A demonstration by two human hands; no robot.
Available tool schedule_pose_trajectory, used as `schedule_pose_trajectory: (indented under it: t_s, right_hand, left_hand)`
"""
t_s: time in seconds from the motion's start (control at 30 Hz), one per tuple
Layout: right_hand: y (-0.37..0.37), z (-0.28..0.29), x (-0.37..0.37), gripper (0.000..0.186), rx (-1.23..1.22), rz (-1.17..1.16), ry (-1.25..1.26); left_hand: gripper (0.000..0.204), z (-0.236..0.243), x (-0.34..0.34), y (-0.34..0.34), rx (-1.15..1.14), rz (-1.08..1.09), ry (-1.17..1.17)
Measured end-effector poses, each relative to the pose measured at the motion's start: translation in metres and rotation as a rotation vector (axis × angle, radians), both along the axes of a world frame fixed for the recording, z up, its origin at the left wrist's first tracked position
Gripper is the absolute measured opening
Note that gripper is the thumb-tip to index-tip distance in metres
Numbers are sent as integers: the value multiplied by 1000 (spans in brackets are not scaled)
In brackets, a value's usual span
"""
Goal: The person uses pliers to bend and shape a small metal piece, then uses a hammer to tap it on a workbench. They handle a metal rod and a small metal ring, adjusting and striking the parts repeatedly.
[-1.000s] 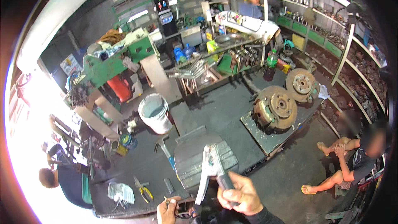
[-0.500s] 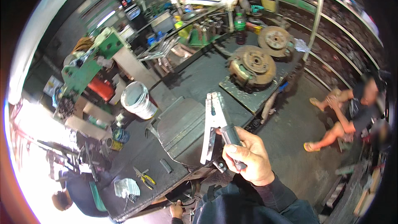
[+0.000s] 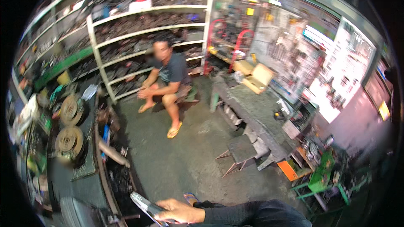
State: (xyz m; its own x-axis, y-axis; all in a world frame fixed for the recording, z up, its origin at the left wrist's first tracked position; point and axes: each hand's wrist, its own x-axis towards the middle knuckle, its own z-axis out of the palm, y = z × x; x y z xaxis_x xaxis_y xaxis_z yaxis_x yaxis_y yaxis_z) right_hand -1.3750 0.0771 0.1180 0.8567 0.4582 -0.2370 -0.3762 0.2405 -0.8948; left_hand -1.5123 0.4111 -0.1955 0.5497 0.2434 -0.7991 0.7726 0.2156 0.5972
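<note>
At the lower middle, my right hand (image 3: 183, 211) is wrapped round a silver metal clamp (image 3: 144, 206) with long jaws that point up and left. A dark sleeve covers my right forearm, which reaches in from the lower right. Some of the clamp is hidden by my fingers and the lower edge. Left of it is the dark workbench (image 3: 86, 190), bearing two rusty brake discs with hubs, one nearer (image 3: 68, 142) and one farther (image 3: 71, 110). My left hand is out of view.
A person (image 3: 168, 75) sits low before white-framed shelves (image 3: 151, 28) full of dark parts. Across the floor stand a second bench (image 3: 252, 107) with an open cardboard box (image 3: 257, 78), a small stool (image 3: 242, 148) and a green metal stand (image 3: 322, 176). A sandalled foot (image 3: 190, 198) shows near my hand.
My view has swung to the right, so the bench and brake discs now lie at the left. The clamp stays in my right hand, now lower in view and tilted left.
</note>
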Motion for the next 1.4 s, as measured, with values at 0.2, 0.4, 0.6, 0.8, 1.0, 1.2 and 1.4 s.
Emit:
schedule_pose_trajectory:
  t_s: [0.2,0.4,0.6,0.8,1.0,1.2,1.4]
  right_hand:
    - [-55,-60,-56,26,138,-293,108]
    - [-196,-68,-95,19,-126,-484,-63]
    - [-361,-64,-166,28,-379,-941,-19]
    - [-460,-57,-211,51,-874,-1256,-224]
    - [-481,-77,-308,49,-810,-1533,119]
    - [-501,-248,-441,28,-1322,-1563,371]
    - [-580,-269,-473,29,-1441,-1466,572]
  left_hand:
    - [36,52,53,-92,-172,-302,-68]
    - [45,99,120,-275,-439,-455,58]
    - [73,155,135,-551,-726,-918,-190]
    - [55,210,54,-728,-1000,-975,65]
    - [55,172,35,-822,-866,-1233,282]
    - [58,99,33,-919,-1073,-1524,496]
    - [54,110,5,-1021,-811,-1500,375]
